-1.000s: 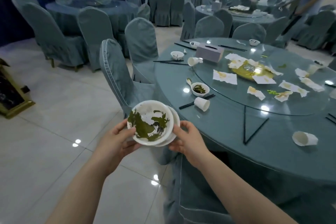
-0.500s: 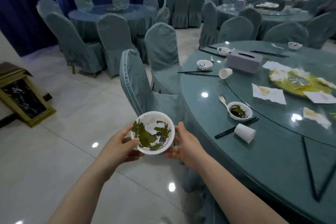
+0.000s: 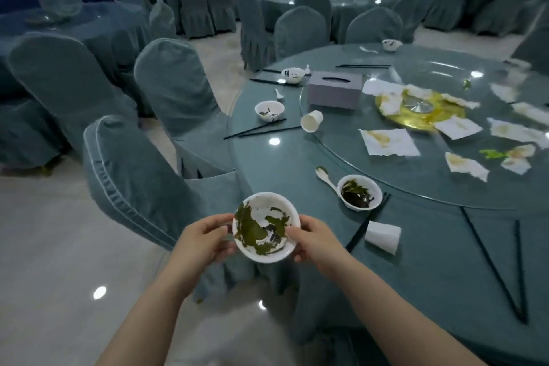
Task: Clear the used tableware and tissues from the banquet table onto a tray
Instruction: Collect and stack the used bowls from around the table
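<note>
Covered chair (image 3: 139,184) stands at left, against the tabletop (image 3: 416,264) edge. Your left grip (image 3: 205,239) holds the white bowl (image 3: 264,227) by its left rim, thumb on top, fingers curled under. The bowl is in the air just off the tabletop's near edge, tilted toward you, with green leafy smears inside. Your right grip (image 3: 315,242) holds the opposite rim, thumb over the edge. Right of that, on the tabletop, a second dirty bowl (image 3: 359,192) has a white spoon (image 3: 325,177) at its left side. Black chopsticks (image 3: 367,221) lie just beside it, and a paper cup (image 3: 383,236) lies on its side. Farther right, stained tissues (image 3: 387,142) are spread over the glass turntable (image 3: 430,181). The far ones are blurred, probably tissues too.
</note>
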### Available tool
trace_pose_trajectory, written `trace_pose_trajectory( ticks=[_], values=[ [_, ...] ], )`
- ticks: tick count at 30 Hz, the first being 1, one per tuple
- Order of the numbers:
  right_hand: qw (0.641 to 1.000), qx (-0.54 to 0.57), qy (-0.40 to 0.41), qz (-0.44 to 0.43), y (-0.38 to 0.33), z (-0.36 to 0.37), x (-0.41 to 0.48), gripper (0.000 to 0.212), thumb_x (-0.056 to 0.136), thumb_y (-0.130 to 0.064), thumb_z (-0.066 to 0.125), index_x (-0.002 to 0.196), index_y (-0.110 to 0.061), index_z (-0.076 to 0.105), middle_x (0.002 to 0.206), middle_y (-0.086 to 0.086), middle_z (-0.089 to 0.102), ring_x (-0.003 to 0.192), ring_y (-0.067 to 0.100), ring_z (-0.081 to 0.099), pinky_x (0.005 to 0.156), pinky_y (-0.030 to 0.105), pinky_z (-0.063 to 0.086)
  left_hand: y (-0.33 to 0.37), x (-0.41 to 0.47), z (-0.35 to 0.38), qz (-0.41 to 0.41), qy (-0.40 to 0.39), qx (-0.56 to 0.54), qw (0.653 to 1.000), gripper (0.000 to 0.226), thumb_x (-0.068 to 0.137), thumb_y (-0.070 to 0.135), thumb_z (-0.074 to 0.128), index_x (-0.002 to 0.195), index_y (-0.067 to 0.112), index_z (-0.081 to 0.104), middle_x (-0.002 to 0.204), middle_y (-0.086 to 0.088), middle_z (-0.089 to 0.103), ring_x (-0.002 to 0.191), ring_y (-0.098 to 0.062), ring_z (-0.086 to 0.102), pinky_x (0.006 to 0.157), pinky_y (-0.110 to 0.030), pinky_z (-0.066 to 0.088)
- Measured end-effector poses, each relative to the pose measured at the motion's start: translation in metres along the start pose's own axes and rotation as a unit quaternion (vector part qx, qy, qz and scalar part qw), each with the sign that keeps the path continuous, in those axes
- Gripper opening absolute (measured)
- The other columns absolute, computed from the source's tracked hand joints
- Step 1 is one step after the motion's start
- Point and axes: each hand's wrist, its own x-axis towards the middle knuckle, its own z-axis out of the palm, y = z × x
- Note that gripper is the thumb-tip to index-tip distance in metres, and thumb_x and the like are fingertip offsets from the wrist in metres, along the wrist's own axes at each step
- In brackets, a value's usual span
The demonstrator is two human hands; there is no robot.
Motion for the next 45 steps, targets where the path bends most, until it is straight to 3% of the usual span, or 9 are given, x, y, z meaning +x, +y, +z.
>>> trace_pose_trajectory(
  ticks=[11,15,21,23,26,28,33,37,45],
  values=[
    [0.955,0.061,0.29,-0.004,0.005,-0.051,0.039,0.022,0.09,-0.014,0.056,0.104,-0.031,0.059,0.097,-0.005,0.07,0.083,0.013,0.066,0.059,0.02,0.051,0.041,0.123,0.086,-0.048,-0.196,0.025,0.979,0.024,0.1,0.01,0.045,0.1,0.015,0.069,0.102,-0.008,0.071,0.087,-0.026,0.067,0.082,-0.038,0.055],
    [0.931,0.044,0.362,0.002,0.014,-0.076,0.046,0.031,0.086,-0.008,0.057,0.095,-0.036,0.065,0.086,-0.013,0.072,0.084,0.012,0.067,0.072,0.031,0.056,0.047,0.145,0.125,-0.06,-0.256,0.042,0.964,0.022,0.099,0.014,0.049,0.099,0.023,0.068,0.099,-0.003,0.073,0.096,-0.024,0.067,0.086,-0.036,0.054],
    [0.91,-0.008,0.414,0.01,0.01,-0.125,0.07,0.047,0.085,-0.002,0.056,0.084,-0.048,0.054,0.076,-0.051,0.054,0.078,-0.028,0.051,0.065,0.008,0.043,0.044,0.183,0.186,-0.047,-0.301,0.079,0.949,0.037,0.096,0.006,0.046,0.115,0.034,0.062,0.103,0.012,0.068,0.096,-0.015,0.063,0.084,-0.031,0.052],
    [0.911,-0.01,0.412,0.014,0.011,-0.139,0.08,0.048,0.083,0.0,0.054,0.08,-0.048,0.058,0.076,-0.047,0.057,0.077,-0.024,0.054,0.063,0.006,0.045,0.04,0.193,0.203,-0.035,-0.299,0.115,0.947,0.045,0.094,0.003,0.044,0.12,0.037,0.058,0.101,0.018,0.066,0.091,-0.01,0.059,0.079,-0.026,0.049],
    [0.914,-0.019,0.403,0.036,0.016,-0.159,0.094,0.046,0.082,-0.005,0.053,0.072,-0.049,0.064,0.075,-0.028,0.067,0.077,0.001,0.066,0.066,0.026,0.056,0.034,0.204,0.22,-0.05,-0.279,0.174,0.943,0.049,0.093,0.004,0.043,0.131,0.033,0.055,0.083,0.015,0.058,0.07,-0.007,0.048,0.058,-0.015,0.043],
    [0.917,-0.035,0.394,0.044,0.023,-0.168,0.102,0.034,0.081,-0.006,0.054,0.071,-0.037,0.064,0.076,-0.015,0.07,0.079,0.013,0.068,0.065,0.027,0.056,0.031,0.209,0.228,-0.042,-0.274,0.215,0.936,0.047,0.094,0.003,0.042,0.129,0.029,0.058,0.094,0.014,0.057,0.074,-0.005,0.047,0.059,-0.013,0.044],
    [0.923,-0.005,0.379,0.071,0.033,-0.177,0.108,0.034,0.086,-0.008,0.055,0.077,-0.04,0.059,0.079,-0.022,0.067,0.08,-0.002,0.063,0.07,0.019,0.053,0.032,0.218,0.24,-0.038,-0.293,0.235,0.926,0.04,0.091,0.001,0.048,0.089,0.032,0.073,0.103,0.004,0.073,0.102,-0.018,0.064,0.098,-0.038,0.049],
    [0.905,0.023,0.422,0.042,0.022,-0.184,0.116,0.03,0.083,-0.005,0.06,0.091,-0.033,0.066,0.082,-0.023,0.067,0.078,-0.012,0.061,0.06,0.005,0.043,0.045,0.228,0.239,-0.018,-0.303,0.179,0.936,0.045,0.09,-0.002,0.048,0.077,0.031,0.076,0.086,0.004,0.076,0.093,-0.019,0.068,0.087,-0.031,0.054],
    [0.908,0.111,0.404,0.012,-0.037,-0.16,0.166,0.024,0.087,-0.005,0.062,0.104,-0.021,0.069,0.09,-0.005,0.074,0.083,0.01,0.071,0.069,0.024,0.058,0.099,0.272,0.188,0.084,-0.248,0.095,0.96,0.03,0.091,0.006,0.057,0.093,0.032,0.072,0.08,0.009,0.075,0.068,0.0,0.066,0.062,-0.013,0.052]
  ],
)
